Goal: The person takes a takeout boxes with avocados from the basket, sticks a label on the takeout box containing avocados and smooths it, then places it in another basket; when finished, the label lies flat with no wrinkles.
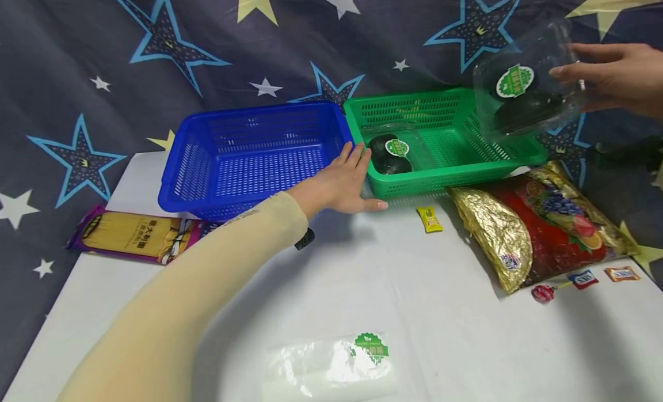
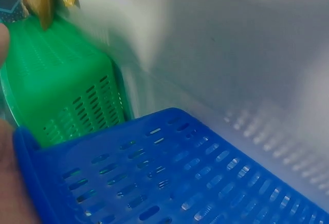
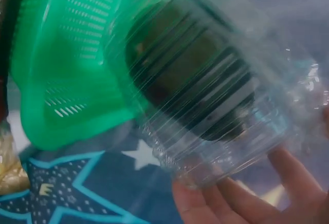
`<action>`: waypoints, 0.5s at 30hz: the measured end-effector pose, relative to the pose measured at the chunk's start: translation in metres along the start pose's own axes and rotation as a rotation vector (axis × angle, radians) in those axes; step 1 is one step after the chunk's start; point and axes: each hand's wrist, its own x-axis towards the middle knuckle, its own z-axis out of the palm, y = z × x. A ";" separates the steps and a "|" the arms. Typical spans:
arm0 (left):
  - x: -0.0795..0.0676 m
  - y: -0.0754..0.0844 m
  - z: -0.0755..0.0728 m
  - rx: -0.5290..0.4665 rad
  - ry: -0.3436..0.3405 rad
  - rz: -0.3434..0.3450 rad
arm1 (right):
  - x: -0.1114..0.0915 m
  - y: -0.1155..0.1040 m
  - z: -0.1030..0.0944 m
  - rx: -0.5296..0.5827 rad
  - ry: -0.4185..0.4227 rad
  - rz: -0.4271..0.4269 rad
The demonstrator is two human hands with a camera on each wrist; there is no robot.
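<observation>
My right hand [image 1: 621,76] grips the edge of a clear plastic box [image 1: 556,50], held tilted above the right end of the green basket [image 1: 440,178]. Dark roundish fruit [image 3: 185,70] shows through its ribbed side, and a green-and-white label is on the box. A similar clear box [image 1: 422,145] with dark fruit lies inside the green basket at its left. With fingers extended, my left hand [image 1: 342,180] rests where the green basket meets the blue basket [image 1: 173,177]. Only a little of that hand appears in the left wrist view.
A purple-edged pasta packet [image 1: 132,235] lies left of the blue basket. At right are a red-and-gold bag [image 1: 549,229], a yellow candy [image 1: 430,219], a lollipop [image 1: 543,293] and two small wrapped sweets. A clear package [image 1: 331,370] with a green label lies in front.
</observation>
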 end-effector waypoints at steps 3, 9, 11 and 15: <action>0.000 0.001 0.001 0.006 0.006 -0.005 | -0.005 -0.030 0.025 -0.095 -0.044 0.051; -0.001 0.001 0.000 -0.020 0.007 0.001 | -0.022 -0.063 0.065 -0.166 -0.263 0.036; -0.001 0.001 0.000 -0.019 0.007 -0.005 | -0.020 -0.063 0.073 -0.155 -0.324 0.037; -0.002 0.000 0.000 -0.011 -0.002 -0.016 | -0.009 -0.059 0.088 -0.119 -0.414 0.049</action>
